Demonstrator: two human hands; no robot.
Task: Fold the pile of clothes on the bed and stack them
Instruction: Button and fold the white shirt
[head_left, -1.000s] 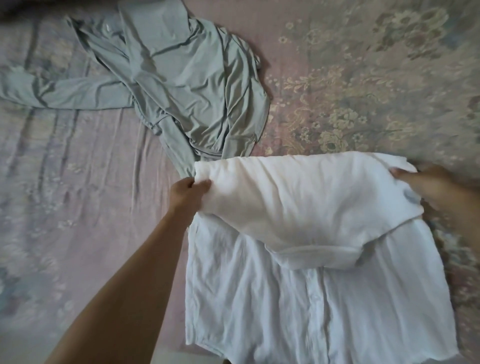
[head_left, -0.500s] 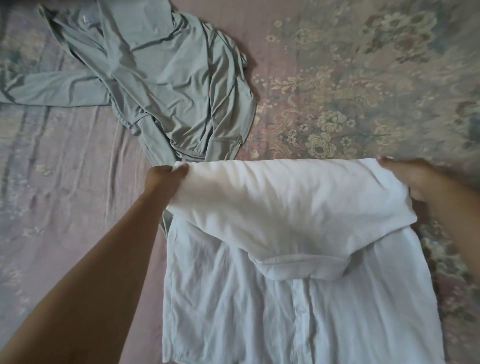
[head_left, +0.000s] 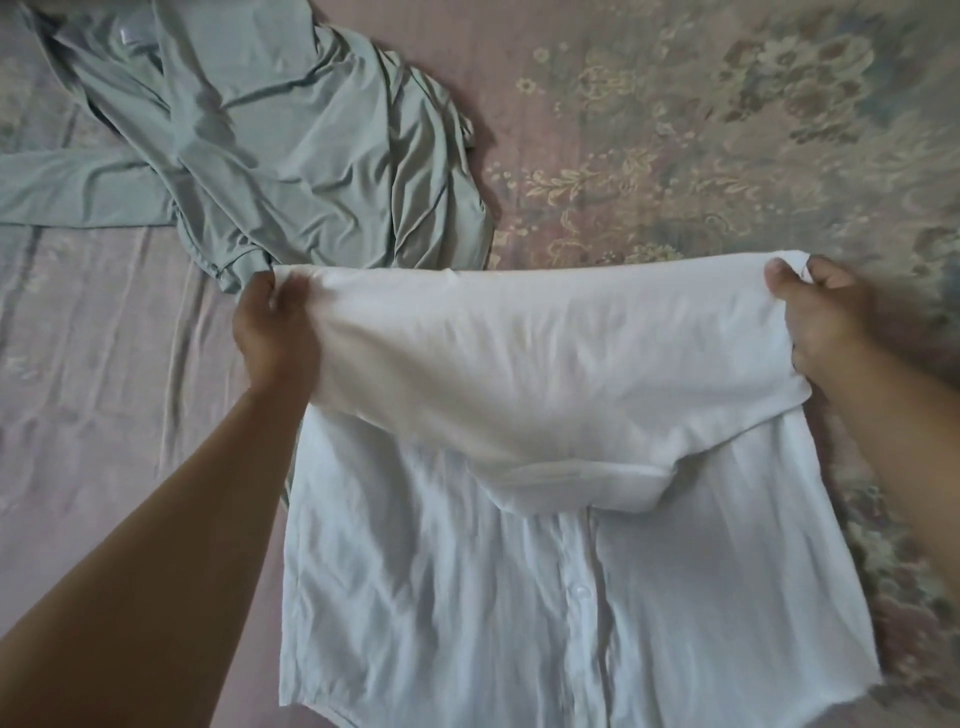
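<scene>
White shirt (head_left: 545, 597) lies on the bed (head_left: 104, 364) in front of me, button placket up, hem toward me; its top part is doubled over toward me with the collar hanging at the fold's lower edge. Thin woven cotton by the look of it: light, limp, wrinkles easily, no stiffness, so I judge it sags wherever it isn't held. Best held at the two outer ends of the fold, which is where my grip is: left hand (head_left: 270, 327) pinches the left end, right hand (head_left: 826, 322) pinches the right end, fabric bunched in the fingers of both. Folded edge runs left-right, stretched fairly taut between my hands; shirt's long axis runs away from me, collar end far. Grey-green long-sleeve top (head_left: 291, 140) lies crumpled beyond, just touching the fold's left end, not yet folded.
</scene>
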